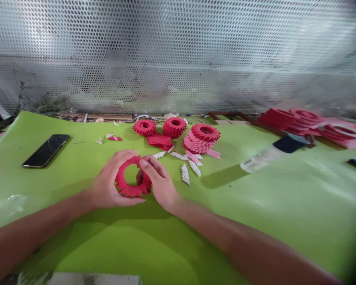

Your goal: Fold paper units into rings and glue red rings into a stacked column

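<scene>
Both my hands hold a red ring of folded paper pieces [127, 189] just above the green table [255, 206]. My left hand [109, 182] curls round the ring's left side, thumb under its bottom edge. My right hand [158, 180] pinches the ring's right side, thumb inside the hole. Behind the ring lie loose white folded pieces [185, 173] and a few pink ones [213, 153]. Farther back stand two small red rings [144, 127] [174, 126], a stack of red rings [202, 137] and a flat pile of red paper [160, 140].
A black phone [46, 150] lies at the left. A white tube with a black cap [269, 154] lies at the right. More red rings [305, 118] sit at the far right. A perforated metal screen [178, 55] closes off the back.
</scene>
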Tool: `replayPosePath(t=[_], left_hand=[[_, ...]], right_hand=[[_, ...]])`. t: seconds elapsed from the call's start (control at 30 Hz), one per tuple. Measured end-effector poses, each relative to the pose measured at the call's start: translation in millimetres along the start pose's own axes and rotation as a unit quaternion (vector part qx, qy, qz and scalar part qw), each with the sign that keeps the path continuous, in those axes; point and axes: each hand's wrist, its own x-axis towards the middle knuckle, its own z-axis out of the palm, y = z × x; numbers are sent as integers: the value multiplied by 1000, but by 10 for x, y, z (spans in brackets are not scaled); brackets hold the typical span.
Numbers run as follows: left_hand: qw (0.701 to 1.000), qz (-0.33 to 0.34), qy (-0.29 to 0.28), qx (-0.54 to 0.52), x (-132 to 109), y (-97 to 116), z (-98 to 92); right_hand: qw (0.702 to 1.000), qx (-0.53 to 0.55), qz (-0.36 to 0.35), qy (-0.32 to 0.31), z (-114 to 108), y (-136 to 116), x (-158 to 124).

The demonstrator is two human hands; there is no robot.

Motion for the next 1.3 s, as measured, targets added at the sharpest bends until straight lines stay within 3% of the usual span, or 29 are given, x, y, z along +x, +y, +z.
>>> replayPosePath(t=[0.2, 0.37, 0.7, 0.87, 0.93, 1.1, 1.3], left_hand=[[1000, -6, -18, 4, -1, 30, -35], [999, -32, -37, 18, -2, 44, -12], [999, -35, -12, 17, -1, 21, 21], [999, -9, 6, -31, -9, -80, -40], [999, -1, 3, -45, -17, -136, -68], [995, -72, -72, 13, -41, -178, -62], [974, -88, -206, 41, -25, -87, -83]], right_hand=[[996, -83, -26, 23, 12, 21, -17], [996, -84, -32, 17, 44, 36, -26], [995, -94, -36, 16, 59, 75, -13], [989, -138, -38, 30, -165, -43, 89], [984, -167, -32, 53, -363, -132, 202], [964, -249, -1, 90, -770, -428, 769], [934, -346, 24, 87, -691, -812, 1674]])
